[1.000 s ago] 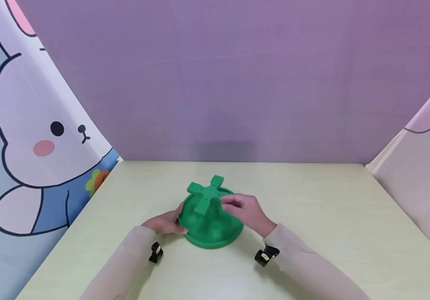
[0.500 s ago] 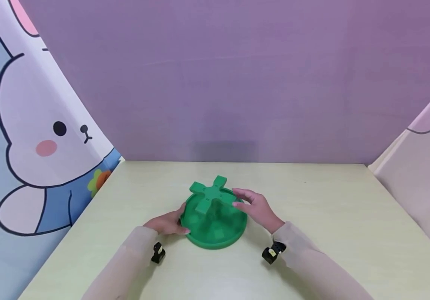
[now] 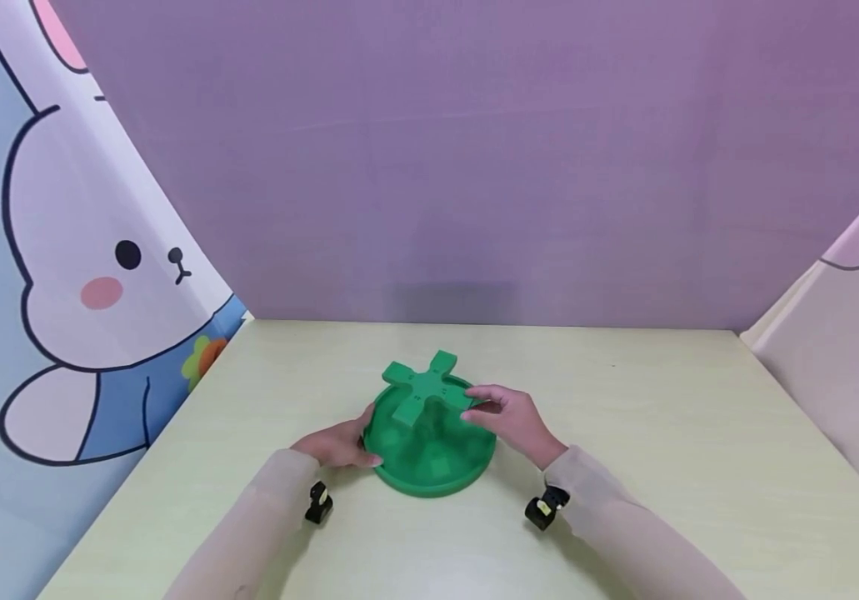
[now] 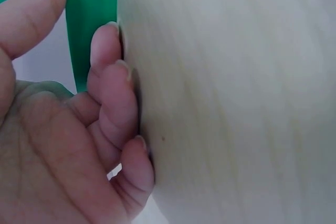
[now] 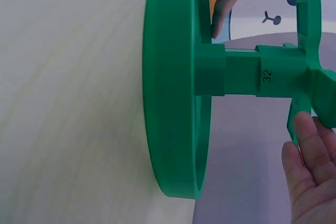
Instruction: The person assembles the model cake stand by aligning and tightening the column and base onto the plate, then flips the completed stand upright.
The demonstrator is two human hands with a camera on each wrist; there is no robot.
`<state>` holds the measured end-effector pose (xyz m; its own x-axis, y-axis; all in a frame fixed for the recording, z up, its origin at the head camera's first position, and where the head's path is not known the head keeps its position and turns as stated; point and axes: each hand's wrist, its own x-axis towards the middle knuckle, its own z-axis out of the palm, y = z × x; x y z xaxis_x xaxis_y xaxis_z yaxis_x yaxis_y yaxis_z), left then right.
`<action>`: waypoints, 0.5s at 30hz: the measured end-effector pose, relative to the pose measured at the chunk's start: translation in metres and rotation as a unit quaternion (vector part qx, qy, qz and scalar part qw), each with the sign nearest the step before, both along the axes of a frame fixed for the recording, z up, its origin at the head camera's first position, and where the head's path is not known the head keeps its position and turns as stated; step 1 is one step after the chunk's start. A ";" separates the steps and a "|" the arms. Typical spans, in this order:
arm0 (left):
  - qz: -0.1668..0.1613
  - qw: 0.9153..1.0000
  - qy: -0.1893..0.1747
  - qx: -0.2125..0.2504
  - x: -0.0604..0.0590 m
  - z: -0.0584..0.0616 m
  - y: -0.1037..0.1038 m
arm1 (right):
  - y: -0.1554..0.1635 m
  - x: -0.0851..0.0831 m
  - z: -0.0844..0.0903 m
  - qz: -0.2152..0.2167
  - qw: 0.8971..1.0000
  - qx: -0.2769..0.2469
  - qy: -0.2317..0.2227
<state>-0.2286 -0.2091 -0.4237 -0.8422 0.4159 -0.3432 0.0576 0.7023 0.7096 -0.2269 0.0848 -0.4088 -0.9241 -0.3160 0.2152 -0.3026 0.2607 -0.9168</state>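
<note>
Fingers of right hand (image 3: 507, 414) pinch one arm of green plastic cross top (image 3: 427, 385) w/ upright post, on round green plastic dish (image 3: 429, 482) mid pale table (image 3: 661, 433), while left hand (image 3: 337, 446) grips dish's left rim.

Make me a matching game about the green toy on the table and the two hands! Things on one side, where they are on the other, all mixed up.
Things:
1. left hand
2. right hand
3. round green base
4. green cross piece

Places:
A. atop the post, above the base
B. flat on the table
C. at the base's left rim
D. fingers on one arm of the cross

Pairs: 1-C, 2-D, 3-B, 4-A
</note>
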 end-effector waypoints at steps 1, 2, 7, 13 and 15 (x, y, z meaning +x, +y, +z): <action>0.000 1.000 -0.001 0.001 0.000 0.000 0.000 | -0.001 0.000 0.000 -0.001 1.000 0.009 0.011; 0.000 1.000 -0.002 0.000 0.000 0.000 0.000 | -0.003 0.001 -0.001 -0.004 0.999 0.021 0.026; 0.003 1.000 -0.006 0.002 0.000 0.000 0.001 | -0.013 0.002 0.000 -0.031 0.987 0.082 0.132; 0.014 1.000 -0.008 0.001 0.002 -0.001 0.002 | -0.023 0.000 0.004 -0.086 0.985 0.088 0.123; 0.017 1.000 -0.002 -0.004 0.004 0.000 0.003 | -0.025 -0.002 0.005 -0.095 0.985 0.090 0.110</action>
<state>-0.2249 -0.2061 -0.4239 -0.8543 0.3837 -0.3507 0.0298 0.7096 0.7040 -0.2289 0.0598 -0.4037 -0.9073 -0.1922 0.3740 -0.4192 0.4838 -0.7683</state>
